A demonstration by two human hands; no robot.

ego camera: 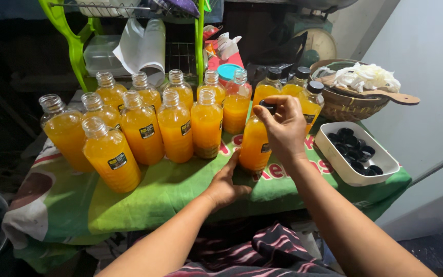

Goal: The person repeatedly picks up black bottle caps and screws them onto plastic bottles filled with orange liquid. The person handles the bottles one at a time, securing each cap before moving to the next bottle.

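Two hands at work in the head view, both on one bottle of orange juice [255, 143] standing on the green cloth [170, 190] near the table's front edge, right of middle. Right hand [283, 128] curled over the neck, fingertips [263, 114] pinching a black cap [268, 105] seated on the mouth. Left hand [225, 184] resting on the cloth, fingers stretched up against the bottle's base, thumb spread to the side; steadying rather than clenched around it.

Roughly a dozen uncapped bottles [175, 125] of the same juice, each with a small dark label, ranged in rows from the left edge toward the middle, the nearest one [111, 156] well forward at the left. Three capped bottles [311, 102] grouped toward the back right, just behind the right hand. White rectangular tray [342, 166] at the right edge, holding a heap of loose black caps [355, 149]. Woven basket [349, 105] at the back right corner, with crumpled white material and a wooden spoon [385, 95] across its rim. Green rack [75, 46] and a clear plastic box [98, 54] beyond the back edge. Striped dark cloth over the lap below the front edge.
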